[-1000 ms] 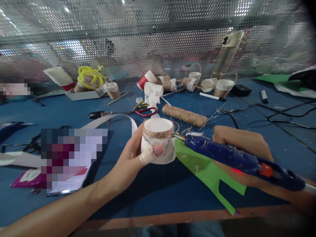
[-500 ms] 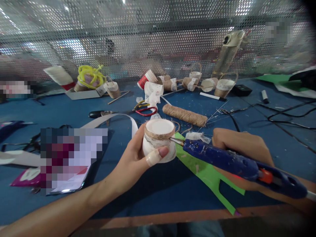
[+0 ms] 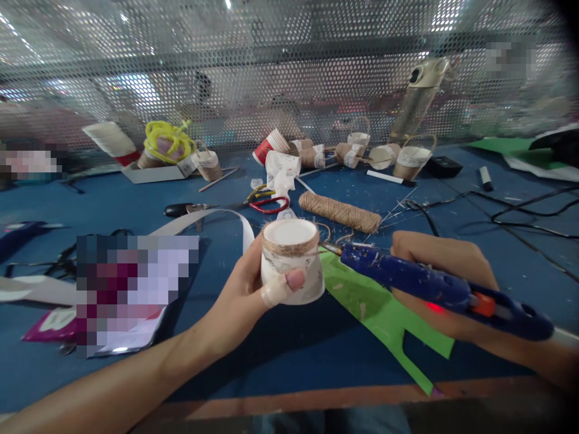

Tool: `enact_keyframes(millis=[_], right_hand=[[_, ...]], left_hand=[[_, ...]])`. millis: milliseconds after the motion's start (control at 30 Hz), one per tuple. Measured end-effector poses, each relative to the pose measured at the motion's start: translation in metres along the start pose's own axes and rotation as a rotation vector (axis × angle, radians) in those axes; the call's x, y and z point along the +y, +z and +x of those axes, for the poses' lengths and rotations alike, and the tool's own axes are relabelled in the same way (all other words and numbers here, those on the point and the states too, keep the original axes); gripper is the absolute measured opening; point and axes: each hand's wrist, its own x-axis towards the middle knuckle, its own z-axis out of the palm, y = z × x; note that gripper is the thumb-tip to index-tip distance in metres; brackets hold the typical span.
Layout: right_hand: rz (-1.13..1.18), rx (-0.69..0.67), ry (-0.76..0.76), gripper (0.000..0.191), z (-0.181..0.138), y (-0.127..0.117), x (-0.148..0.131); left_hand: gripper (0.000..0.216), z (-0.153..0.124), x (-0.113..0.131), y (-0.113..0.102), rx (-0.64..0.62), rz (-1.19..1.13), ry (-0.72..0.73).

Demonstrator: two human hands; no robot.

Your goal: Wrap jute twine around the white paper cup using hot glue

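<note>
Cup point(image 3: 289, 263) sits in my left hand point(image 3: 253, 282), gripped round its far-left side with the taped thumb across the front; narrow end up, axis near vertical, held over the blue surface point(image 3: 271, 355). Right hand point(image 3: 447, 259) is wrapped on the glue gun point(image 3: 416, 276), well to the right of the cup. Key relation: gun's long axis runs from lower right up-left toward the cup, nozzle point(image 3: 333, 248) just beside the right end of the twine band point(image 3: 289, 249) near the top. Can't tell if tip touches. Left hand is the nearer one, already on the cup; only the nozzle gets close from the right. Thin strand runs off the band toward the nozzle, glue or twine unclear. Counts: one cup in hand, one glue gun. Beyond the cup, slightly right: one twine roll point(image 3: 340, 213). Beyond, slightly left: one pair of scissors point(image 3: 270, 205). Right of the cup, under the gun: one green sheet point(image 3: 366, 301). Far beyond: three upright handled baskets point(image 3: 412, 163), one left, two right; several more lying on their sides, overlapped, no firm count. Far right: two markers point(image 3: 384, 176).
</note>
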Motion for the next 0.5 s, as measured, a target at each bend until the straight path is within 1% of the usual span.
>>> enact_keyframes(millis=[267,400,500], right_hand=[[-0.008,-0.013,-0.003,0.029,-0.005,0.0022,0.0017],[0.012,-0.031,0.008,0.031,-0.006,0.0018,-0.0027],[0.008,-0.022,0.036,0.033,-0.0058,0.0026,-0.0039]], left_hand=[[0.047,0.0013,0.0019,0.0003,-0.025,0.026,-0.052],[0.047,0.0001,-0.0009,-0.0024,-0.034,-0.013,-0.088],[0.048,0.0003,-0.0017,-0.0035,-0.038,-0.038,-0.075]])
